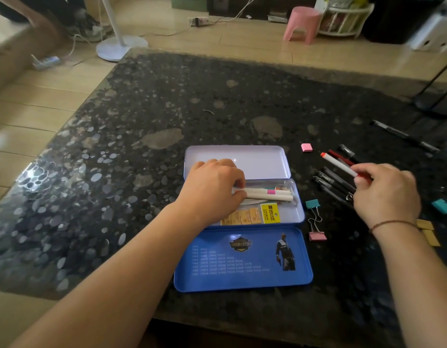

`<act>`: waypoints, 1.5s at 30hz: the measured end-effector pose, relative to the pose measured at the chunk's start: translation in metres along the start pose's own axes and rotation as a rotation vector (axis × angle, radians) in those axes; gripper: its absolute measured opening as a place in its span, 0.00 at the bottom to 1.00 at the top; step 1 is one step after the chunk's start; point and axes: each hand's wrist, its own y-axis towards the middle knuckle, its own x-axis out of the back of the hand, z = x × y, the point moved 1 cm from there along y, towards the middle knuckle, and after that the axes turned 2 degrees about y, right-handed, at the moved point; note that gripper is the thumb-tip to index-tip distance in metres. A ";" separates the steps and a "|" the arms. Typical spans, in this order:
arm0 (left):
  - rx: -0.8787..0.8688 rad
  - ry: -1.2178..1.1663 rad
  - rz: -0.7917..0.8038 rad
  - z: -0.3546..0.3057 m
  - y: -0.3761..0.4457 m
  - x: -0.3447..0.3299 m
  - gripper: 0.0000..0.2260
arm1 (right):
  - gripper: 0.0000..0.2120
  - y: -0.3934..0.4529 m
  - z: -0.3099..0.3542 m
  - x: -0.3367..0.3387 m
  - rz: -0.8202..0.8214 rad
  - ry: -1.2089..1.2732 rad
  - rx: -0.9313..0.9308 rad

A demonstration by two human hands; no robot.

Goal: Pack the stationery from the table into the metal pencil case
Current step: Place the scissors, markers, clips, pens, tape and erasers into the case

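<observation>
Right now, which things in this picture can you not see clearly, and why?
All in the head view:
- White pens in the pencil case: their left ends are hidden under the left hand.
- Red-and-white pen: its rear end is hidden inside the right hand.
- Yellow packet: print too small to read.
- Black pen at far right: blurred.

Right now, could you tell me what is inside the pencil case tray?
The tray holds white pens, a yellow pack and orange strips. The left hand covers its left part.
</observation>
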 end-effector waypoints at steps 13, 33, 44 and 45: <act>-0.028 0.014 -0.070 -0.018 0.004 -0.003 0.12 | 0.13 -0.007 0.012 0.002 -0.047 0.077 0.059; 0.073 -0.049 -0.068 -0.023 0.006 -0.013 0.04 | 0.12 -0.009 0.016 0.001 -0.051 0.134 0.167; 0.020 -0.016 -0.161 -0.032 0.009 -0.018 0.07 | 0.12 -0.012 0.022 -0.003 -0.046 0.162 0.232; 0.036 -0.014 -0.173 -0.032 0.008 -0.018 0.08 | 0.12 -0.012 0.022 -0.003 -0.047 0.166 0.234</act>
